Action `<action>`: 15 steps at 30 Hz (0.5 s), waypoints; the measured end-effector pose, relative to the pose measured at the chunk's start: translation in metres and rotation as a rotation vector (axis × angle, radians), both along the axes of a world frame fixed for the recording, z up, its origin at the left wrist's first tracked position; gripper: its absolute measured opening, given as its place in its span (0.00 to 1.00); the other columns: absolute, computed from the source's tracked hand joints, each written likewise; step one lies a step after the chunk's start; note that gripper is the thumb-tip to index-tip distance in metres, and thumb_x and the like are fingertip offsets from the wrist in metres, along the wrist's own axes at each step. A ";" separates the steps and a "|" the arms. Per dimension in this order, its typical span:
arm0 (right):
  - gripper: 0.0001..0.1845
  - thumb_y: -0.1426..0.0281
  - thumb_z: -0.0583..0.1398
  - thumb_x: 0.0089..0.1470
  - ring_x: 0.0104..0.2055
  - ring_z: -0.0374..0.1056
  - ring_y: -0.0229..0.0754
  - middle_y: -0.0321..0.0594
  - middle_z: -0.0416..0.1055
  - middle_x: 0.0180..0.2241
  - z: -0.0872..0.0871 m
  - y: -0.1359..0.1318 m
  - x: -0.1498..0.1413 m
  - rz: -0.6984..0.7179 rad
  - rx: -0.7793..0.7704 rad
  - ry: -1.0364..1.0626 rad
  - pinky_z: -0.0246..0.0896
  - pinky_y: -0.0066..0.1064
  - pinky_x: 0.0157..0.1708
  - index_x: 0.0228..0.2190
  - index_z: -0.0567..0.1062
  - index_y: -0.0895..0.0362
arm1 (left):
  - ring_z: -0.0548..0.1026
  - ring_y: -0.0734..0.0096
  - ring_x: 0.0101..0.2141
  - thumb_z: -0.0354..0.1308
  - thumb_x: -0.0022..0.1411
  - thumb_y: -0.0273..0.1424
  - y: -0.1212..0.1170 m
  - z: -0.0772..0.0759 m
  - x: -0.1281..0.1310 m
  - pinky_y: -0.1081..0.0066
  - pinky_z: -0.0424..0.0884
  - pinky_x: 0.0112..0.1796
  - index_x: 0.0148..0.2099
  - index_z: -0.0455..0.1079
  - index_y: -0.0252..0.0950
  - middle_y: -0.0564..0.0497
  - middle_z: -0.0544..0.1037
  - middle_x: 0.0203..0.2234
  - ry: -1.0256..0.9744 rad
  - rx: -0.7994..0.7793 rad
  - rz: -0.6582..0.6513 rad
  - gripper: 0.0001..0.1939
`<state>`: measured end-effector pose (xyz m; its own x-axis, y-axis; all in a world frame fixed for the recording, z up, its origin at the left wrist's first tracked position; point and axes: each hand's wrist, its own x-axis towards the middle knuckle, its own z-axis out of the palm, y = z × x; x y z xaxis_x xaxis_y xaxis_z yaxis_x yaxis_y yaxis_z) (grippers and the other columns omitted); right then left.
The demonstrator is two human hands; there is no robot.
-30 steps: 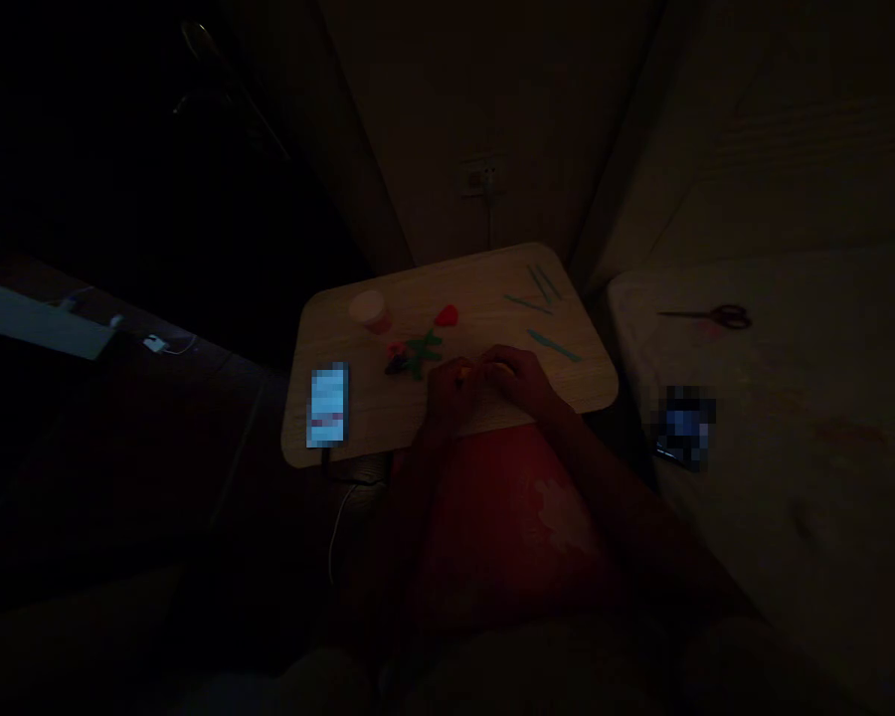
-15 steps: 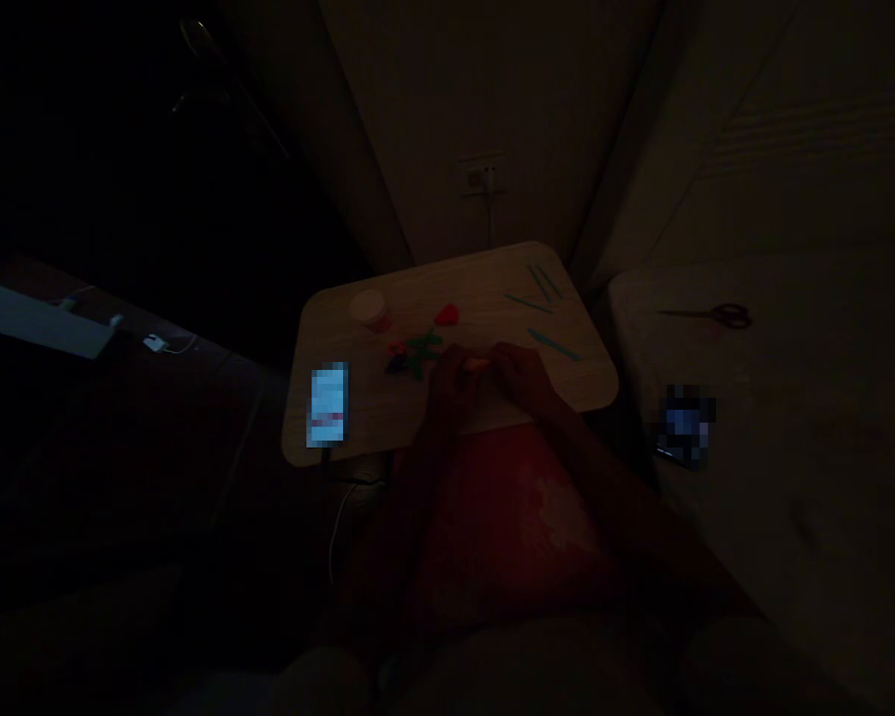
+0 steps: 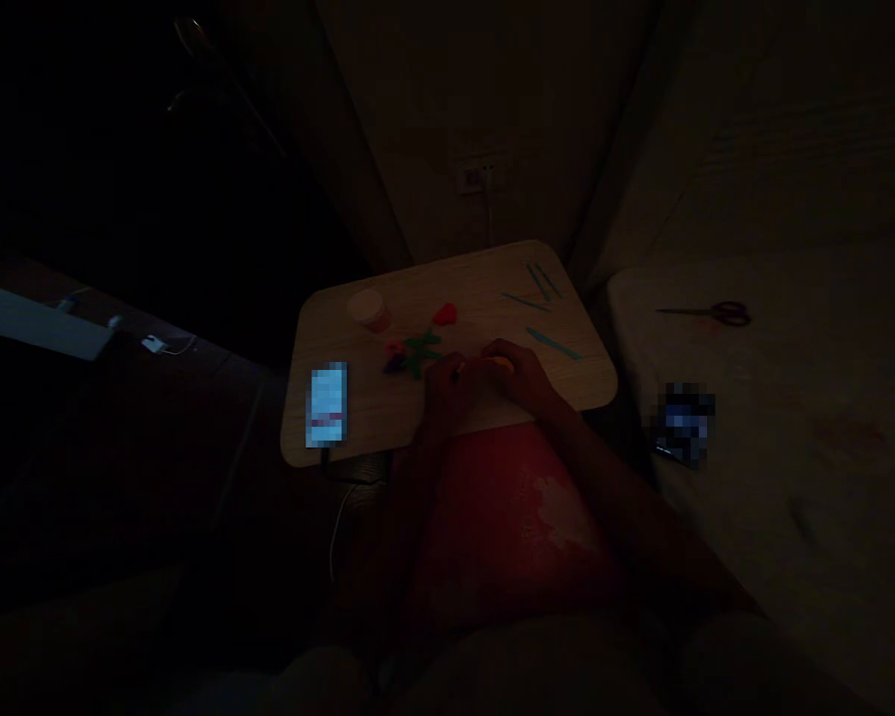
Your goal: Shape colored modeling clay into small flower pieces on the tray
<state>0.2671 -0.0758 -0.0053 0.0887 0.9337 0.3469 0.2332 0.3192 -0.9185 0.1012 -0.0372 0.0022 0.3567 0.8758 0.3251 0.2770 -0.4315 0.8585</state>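
Note:
The room is very dark. My right hand [image 3: 523,374] is closed around a piece of orange modelling clay [image 3: 501,364], which shows at its fingertips. My left hand [image 3: 446,386] is close beside it with curled fingers; a small pale spot shows at its fingertips, too dim to name. Just left of that hand lies a green clay shape with several arms [image 3: 422,351]. Small pink [image 3: 395,348] and dark clay pieces [image 3: 396,365] touch or adjoin it. A red clay lump [image 3: 446,314] sits behind my hands.
On the small wooden table [image 3: 373,418] stand a tub with a pale lid [image 3: 369,308], a lit phone [image 3: 326,406] and several thin teal sticks [image 3: 554,344]. Scissors [image 3: 716,313] and a blurred-out device [image 3: 684,426] lie on the pale surface at right.
The orange clay has shifted right, from between both hands into my right fingers. My left hand has drawn slightly left and its fingers have turned.

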 end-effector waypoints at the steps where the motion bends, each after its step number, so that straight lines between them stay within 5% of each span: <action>1: 0.13 0.58 0.60 0.60 0.33 0.69 0.42 0.38 0.75 0.31 0.000 0.000 0.000 -0.004 -0.003 0.002 0.63 0.32 0.35 0.33 0.76 0.55 | 0.64 0.73 0.26 0.55 0.70 0.39 0.000 -0.001 0.000 0.69 0.59 0.30 0.26 0.62 0.37 0.55 0.66 0.21 0.004 0.000 -0.004 0.20; 7: 0.15 0.58 0.58 0.60 0.31 0.68 0.42 0.38 0.75 0.28 -0.003 0.001 0.003 -0.070 -0.014 -0.004 0.63 0.33 0.33 0.31 0.77 0.55 | 0.76 0.66 0.40 0.64 0.65 0.40 0.001 -0.006 0.000 0.68 0.72 0.42 0.49 0.71 0.38 0.48 0.78 0.40 -0.096 0.095 -0.026 0.14; 15: 0.16 0.58 0.58 0.60 0.30 0.68 0.43 0.38 0.74 0.26 -0.004 0.001 0.003 -0.081 -0.044 -0.027 0.62 0.33 0.32 0.27 0.76 0.55 | 0.76 0.64 0.39 0.61 0.68 0.33 -0.001 -0.001 0.001 0.65 0.72 0.43 0.42 0.74 0.38 0.48 0.79 0.37 -0.003 0.182 -0.027 0.05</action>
<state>0.2702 -0.0746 -0.0093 0.1553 0.9381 0.3095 0.2814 0.2583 -0.9242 0.1017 -0.0377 0.0008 0.3778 0.7927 0.4784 0.2605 -0.5868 0.7667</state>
